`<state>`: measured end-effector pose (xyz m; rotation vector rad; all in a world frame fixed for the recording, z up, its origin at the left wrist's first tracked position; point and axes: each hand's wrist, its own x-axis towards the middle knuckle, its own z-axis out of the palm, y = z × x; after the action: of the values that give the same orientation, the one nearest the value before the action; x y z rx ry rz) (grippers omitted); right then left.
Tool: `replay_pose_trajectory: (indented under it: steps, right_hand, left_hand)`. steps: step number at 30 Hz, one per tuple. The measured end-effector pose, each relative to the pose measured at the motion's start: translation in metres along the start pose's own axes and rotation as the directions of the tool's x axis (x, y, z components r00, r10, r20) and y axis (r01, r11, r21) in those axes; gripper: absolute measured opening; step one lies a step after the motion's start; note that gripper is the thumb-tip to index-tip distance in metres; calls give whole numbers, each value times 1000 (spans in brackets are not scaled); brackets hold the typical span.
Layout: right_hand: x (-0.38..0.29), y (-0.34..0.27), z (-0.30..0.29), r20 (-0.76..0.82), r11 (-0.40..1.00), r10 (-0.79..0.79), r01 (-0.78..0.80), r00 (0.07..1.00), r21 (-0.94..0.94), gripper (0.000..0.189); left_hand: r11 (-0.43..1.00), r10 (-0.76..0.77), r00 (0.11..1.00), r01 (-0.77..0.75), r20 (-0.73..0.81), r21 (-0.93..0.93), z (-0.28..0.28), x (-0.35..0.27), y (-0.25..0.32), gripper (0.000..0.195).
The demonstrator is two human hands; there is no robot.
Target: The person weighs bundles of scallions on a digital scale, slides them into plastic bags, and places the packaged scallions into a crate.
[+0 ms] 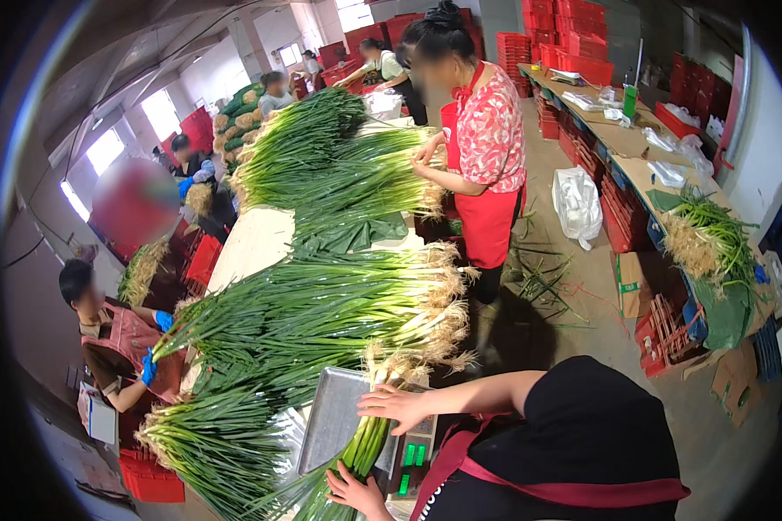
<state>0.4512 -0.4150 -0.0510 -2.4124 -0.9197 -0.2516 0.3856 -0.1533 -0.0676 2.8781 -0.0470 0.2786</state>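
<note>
A bunch of green onions (pixel 369 443) lies across the metal pan (pixel 331 417) of a weighing scale, its roots pointing up the picture. My right hand (pixel 396 405) rests palm down on the pale stems near the roots, fingers extended. Lower in the picture, my left hand (pixel 357 492) touches the green leaves with its fingers spread. Neither hand is closed around the bunch. The scale's display (pixel 412 456) glows green beside my apron; its figures are too blurred to tell.
Beyond the scale, more green onions (pixel 339 299) cover the table (pixel 254 244). A person in a red apron (pixel 489 221) stands along it; another with blue gloves (pixel 148 368) holds onion leaves across from me. Behind, a side bench (pixel 665 163) carries plastic bags. A white bag (pixel 577 205) lies on the floor.
</note>
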Motion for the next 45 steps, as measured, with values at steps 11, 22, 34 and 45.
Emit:
replay_pose_trajectory:
  steps: [11, 22, 34, 45]
  right_hand:
    - [-131, 17, -21, -283, 823, 553, -566, 784, 42, 61]
    - [-121, 21, -1, -273, 896, 428, -444, 861, 4, 46]
    - [-71, 50, -18, -390, 832, 550, -522, 738, 186, 44]
    - [-20, 88, -21, -65, 452, 787, -502, 614, 738, 59]
  left_hand:
    - [998, 14, 1000, -14, 7, 60, -13, -9, 6, 79]
    - [997, 26, 999, -24, -24, 74, 4, -2, 0, 79]
    - [999, -43, 996, 42, 77, 24, -9, 3, 6, 79]
    - [984, -164, 985, 167, 44, -62, -41, -14, 16, 86]
